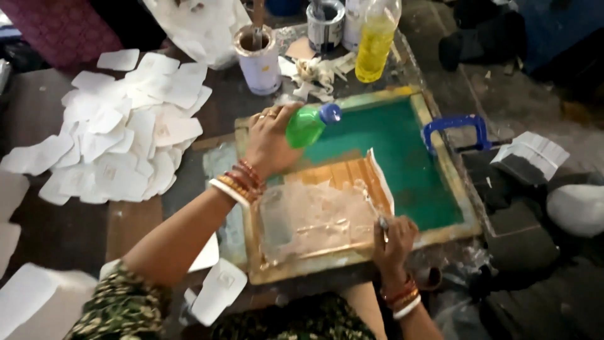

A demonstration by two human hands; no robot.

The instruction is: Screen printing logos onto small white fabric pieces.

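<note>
My left hand (270, 140) grips a small green plastic bottle (307, 126) with a blue cap, tipped sideways over a wooden screen-printing frame (450, 176) with green mesh. My right hand (394, 240) holds a thin stick-like tool (375, 211) at the frame's near edge, its tip in pale, gold-streaked paste (318, 217) spread over the near half of the screen. A white sheet edge curls up beside the paste. Both wrists wear bangles.
Many white cut paper pieces (119, 135) lie heaped at left. Behind the frame stand a white cup (260, 58) with a stick, a tin can (325, 25) and a yellow liquid bottle (374, 44). A blue clamp (458, 129) holds the frame's right side.
</note>
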